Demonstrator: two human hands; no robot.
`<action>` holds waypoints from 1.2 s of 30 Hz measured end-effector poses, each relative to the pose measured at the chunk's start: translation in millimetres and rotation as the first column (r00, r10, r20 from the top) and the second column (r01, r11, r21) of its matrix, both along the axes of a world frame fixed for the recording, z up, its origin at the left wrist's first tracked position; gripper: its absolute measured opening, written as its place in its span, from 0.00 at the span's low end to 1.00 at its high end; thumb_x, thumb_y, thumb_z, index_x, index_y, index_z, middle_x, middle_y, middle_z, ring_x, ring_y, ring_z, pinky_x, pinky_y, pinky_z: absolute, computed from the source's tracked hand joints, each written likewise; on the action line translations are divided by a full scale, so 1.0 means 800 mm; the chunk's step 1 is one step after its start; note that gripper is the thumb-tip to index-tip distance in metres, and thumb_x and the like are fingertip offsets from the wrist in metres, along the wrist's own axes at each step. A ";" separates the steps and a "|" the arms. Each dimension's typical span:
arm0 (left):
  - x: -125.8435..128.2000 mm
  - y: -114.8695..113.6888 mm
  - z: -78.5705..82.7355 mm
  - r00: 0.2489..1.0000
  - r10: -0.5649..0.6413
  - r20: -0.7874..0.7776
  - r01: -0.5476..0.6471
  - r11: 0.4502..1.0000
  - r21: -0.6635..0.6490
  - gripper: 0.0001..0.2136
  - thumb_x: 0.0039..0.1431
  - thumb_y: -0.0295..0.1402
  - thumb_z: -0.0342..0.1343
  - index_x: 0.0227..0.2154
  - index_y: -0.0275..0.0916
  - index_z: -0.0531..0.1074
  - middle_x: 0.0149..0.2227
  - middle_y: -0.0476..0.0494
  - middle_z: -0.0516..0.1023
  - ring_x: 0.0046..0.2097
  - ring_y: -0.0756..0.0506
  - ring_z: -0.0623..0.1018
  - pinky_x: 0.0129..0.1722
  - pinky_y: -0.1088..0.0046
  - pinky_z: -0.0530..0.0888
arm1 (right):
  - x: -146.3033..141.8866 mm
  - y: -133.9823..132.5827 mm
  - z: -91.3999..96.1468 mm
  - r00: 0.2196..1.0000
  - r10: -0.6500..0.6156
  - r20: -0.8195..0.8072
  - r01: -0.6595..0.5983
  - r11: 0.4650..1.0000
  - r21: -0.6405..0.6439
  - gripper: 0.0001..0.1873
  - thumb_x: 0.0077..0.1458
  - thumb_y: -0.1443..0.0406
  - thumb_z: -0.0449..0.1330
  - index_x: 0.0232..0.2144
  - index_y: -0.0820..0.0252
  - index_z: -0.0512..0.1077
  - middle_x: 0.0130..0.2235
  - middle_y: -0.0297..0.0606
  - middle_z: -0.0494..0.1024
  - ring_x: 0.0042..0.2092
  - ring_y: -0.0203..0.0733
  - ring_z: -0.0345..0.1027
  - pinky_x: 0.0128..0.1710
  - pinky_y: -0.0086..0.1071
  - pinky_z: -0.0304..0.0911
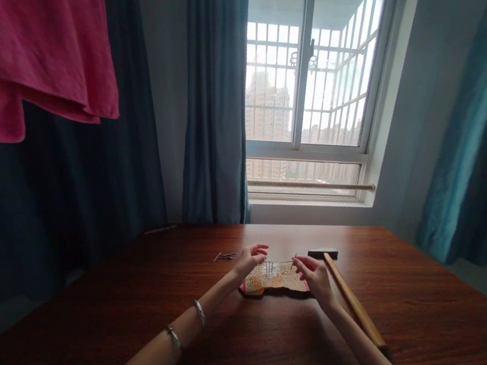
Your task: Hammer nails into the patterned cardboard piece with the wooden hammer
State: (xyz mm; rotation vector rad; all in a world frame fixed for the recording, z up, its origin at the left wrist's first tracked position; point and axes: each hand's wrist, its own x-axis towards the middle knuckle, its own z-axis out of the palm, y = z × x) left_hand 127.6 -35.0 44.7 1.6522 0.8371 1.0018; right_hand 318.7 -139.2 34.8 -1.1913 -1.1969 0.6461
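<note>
In the head view, the patterned board (279,280) lies on the wooden table (196,358). The left hand (249,259) is over the board's left end, fingers loosely bent and apart, with nothing visibly gripped. The right hand (313,273), at the board's right end, pinches what appears to be a nail (294,256); its small size limits certainty. A few upright nails (269,268) stand on the board between the hands. Loose nails (224,256) lie beyond its left end; the hammer (354,300) lies to its right. Likely faults: a slack pinch could drop the held piece, a low left hand could tip the standing nails, and a rightward elbow swing could knock the hammer. The table surface is glossy reddish-brown around the board. Beyond the board are a barred window (312,64) and blue curtains (212,90); a pink cloth (49,59) hangs above, to its left.
</note>
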 end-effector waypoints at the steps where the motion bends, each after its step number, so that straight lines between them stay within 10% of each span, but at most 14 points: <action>1: 0.001 0.002 -0.007 1.000 -0.017 0.015 0.017 1.000 -0.020 0.20 0.40 0.25 0.51 0.41 0.32 0.71 0.34 0.41 0.75 0.36 0.46 0.73 0.34 0.73 0.68 | -0.005 0.008 -0.002 0.999 0.005 0.044 -0.006 1.000 0.015 0.21 0.46 0.51 0.58 0.31 0.65 0.76 0.26 0.40 0.76 0.27 0.39 0.67 0.22 0.28 0.61; 11: 0.008 0.005 -0.036 0.999 -0.029 0.027 0.032 0.993 -0.114 0.24 0.33 0.22 0.49 0.40 0.33 0.70 0.30 0.44 0.73 0.34 0.48 0.72 0.31 0.75 0.67 | -0.025 0.075 -0.042 0.945 -0.004 0.327 -0.031 0.994 0.101 0.15 0.49 0.57 0.55 0.29 0.59 0.77 0.29 0.39 0.79 0.31 0.42 0.71 0.34 0.32 0.64; 36: 0.010 0.003 -0.050 0.999 -0.021 -0.040 0.018 0.998 -0.062 0.21 0.35 0.23 0.50 0.39 0.33 0.69 0.30 0.45 0.75 0.35 0.46 0.74 0.34 0.72 0.69 | -0.026 0.075 -0.056 0.925 0.006 0.381 -0.047 0.994 0.099 0.14 0.50 0.58 0.52 0.29 0.58 0.75 0.28 0.37 0.78 0.30 0.41 0.70 0.31 0.31 0.63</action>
